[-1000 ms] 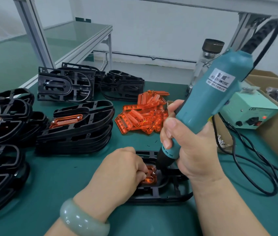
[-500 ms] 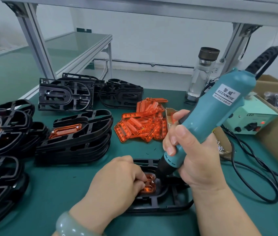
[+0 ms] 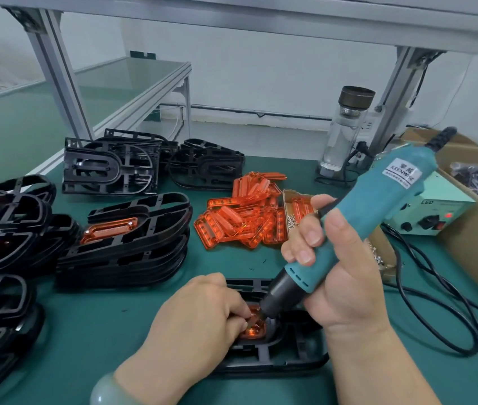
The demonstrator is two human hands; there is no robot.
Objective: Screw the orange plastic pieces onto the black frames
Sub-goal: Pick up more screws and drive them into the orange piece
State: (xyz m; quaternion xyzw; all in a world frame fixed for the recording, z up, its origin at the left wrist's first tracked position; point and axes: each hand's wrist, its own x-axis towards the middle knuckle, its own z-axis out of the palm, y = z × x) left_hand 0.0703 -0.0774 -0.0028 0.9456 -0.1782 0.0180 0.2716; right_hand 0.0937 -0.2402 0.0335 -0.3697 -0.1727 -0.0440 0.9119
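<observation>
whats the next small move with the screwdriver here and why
Probably press the electric screwdriver straight down and run it to seat the screw. The right hand grips it with its tip already on the orange piece, which sits in the black frame, and the left hand pinches that piece right beside the tip, steadying it. The screw itself is too small to make out.

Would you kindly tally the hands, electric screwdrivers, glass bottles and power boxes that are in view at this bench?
Hands: 2, the left hand and the right hand
Electric screwdriver: 1
Glass bottle: 1
Power box: 1
Total: 5
</observation>
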